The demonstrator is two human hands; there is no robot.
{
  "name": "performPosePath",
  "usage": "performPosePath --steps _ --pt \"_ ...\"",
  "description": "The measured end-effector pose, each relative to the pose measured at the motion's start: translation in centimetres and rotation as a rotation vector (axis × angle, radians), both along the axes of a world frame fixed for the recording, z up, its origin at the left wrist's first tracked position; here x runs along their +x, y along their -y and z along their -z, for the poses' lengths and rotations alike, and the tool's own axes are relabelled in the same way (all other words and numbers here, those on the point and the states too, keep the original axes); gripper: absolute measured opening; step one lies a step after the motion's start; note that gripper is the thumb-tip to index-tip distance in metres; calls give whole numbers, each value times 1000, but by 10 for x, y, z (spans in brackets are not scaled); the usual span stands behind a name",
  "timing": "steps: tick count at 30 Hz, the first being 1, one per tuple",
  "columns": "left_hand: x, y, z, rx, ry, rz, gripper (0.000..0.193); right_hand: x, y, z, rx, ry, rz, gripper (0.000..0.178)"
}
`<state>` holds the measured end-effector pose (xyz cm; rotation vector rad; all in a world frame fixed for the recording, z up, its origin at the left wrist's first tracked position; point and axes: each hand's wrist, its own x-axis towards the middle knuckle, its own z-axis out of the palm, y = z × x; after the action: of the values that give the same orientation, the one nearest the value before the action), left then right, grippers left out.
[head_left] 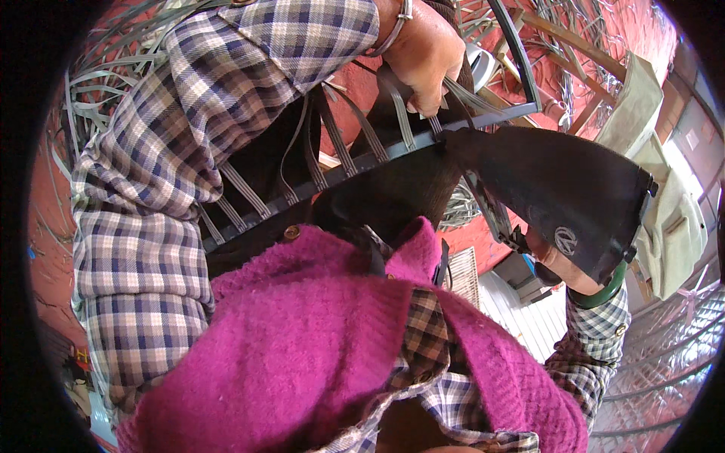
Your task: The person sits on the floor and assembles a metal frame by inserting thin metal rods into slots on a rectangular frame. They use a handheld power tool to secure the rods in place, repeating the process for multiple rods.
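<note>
My left hand (427, 60) reaches across the top of the view, its fingers closed on a flat grey strip (453, 90) at the edge of a dark grey frame (343, 172). Several similar strips (336, 136) are wrapped over the frame's long bar at intervals. In my right hand (563, 264) is a black staple gun (559, 185), its wide body lying over part of the fingers. The gun's narrow nose meets the bar just beside my left fingertips. Whether the nose presses on a strip I cannot tell. The frame leans across my lap.
Tangled grey strips (106, 83) lie on the reddish floor at the left, and more are heaped at the far right. Wooden slats (574, 45) stand there too. Pale cloth (664, 219) hangs beyond the staple gun. A coil of strips (462, 205) lies below the frame.
</note>
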<state>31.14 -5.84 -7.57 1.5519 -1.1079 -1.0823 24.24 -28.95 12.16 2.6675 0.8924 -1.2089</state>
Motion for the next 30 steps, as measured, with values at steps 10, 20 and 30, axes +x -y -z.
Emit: performPosePath --steps 10,20,30 --pt "-11 3 7 -2 73 -68 30 14 -22 4 73 -28 -312 32" --pt "-13 3 22 -105 -102 -86 27 16 -12 5 106 -65 -124 31" --pt "5 36 28 -222 121 -286 21 2 10 -15 -118 75 100 44"
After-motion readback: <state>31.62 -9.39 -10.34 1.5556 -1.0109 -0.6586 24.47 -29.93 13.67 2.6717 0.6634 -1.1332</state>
